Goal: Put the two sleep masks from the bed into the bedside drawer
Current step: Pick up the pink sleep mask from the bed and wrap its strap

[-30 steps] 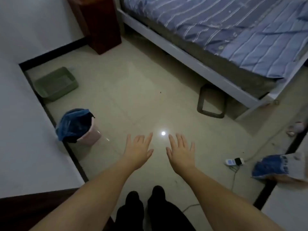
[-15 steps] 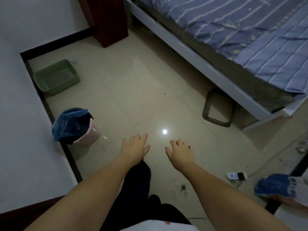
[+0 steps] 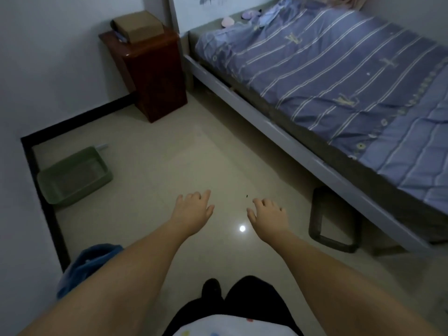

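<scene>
Two small sleep masks lie at the head of the bed: a pink one and a pale purple one just right of it. The dark red bedside cabinet stands left of the bed's head; its drawer front is not visible from here. My left hand and my right hand are held out low over the floor, palms down, fingers loosely spread, both empty. They are far from the masks and the cabinet.
A cardboard box sits on the cabinet top. A green plastic tray lies on the floor at left, a blue-bagged bin nearer me. A dark frame leans under the bed edge. Beige tiled floor stretches ahead.
The view has tilted up, bringing the cabinet and the bed's head with the masks into sight. My hands stay held out and empty, fingers slightly more relaxed.
</scene>
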